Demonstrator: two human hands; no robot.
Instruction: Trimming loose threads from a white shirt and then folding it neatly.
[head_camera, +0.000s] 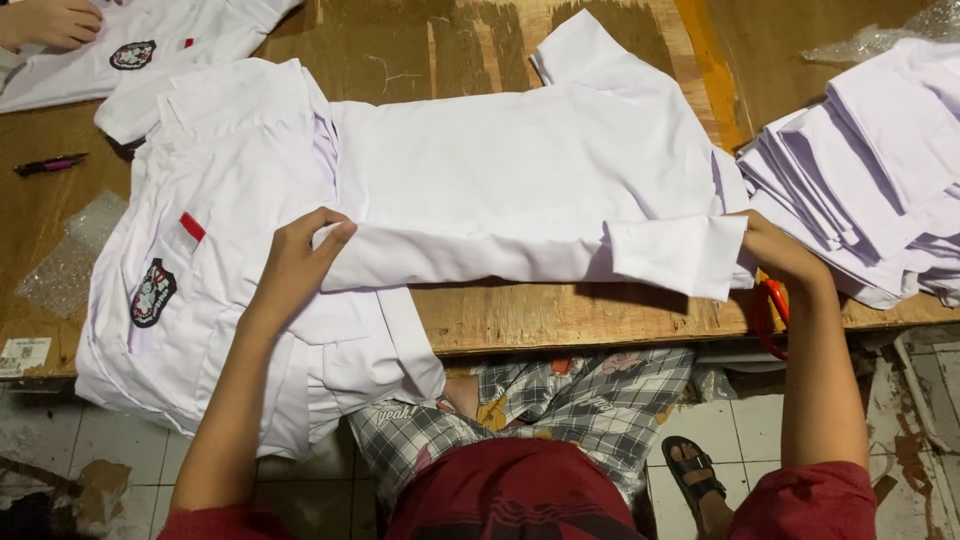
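— Two hands on what?
— My left hand (298, 262) pinched the white shirt's (520, 180) folded edge; my right hand (778, 250) gripped its hem; the shirt lay on the wooden table (560, 315); folded stack (870, 170) beyond.

Folded stack (880, 170) cut off right, co-worker's hand (50, 20) cropped top-left

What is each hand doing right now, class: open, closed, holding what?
Left hand: closed on the folded edge of the white shirt.
Right hand: closed on the same shirt's other end, near the sleeve.
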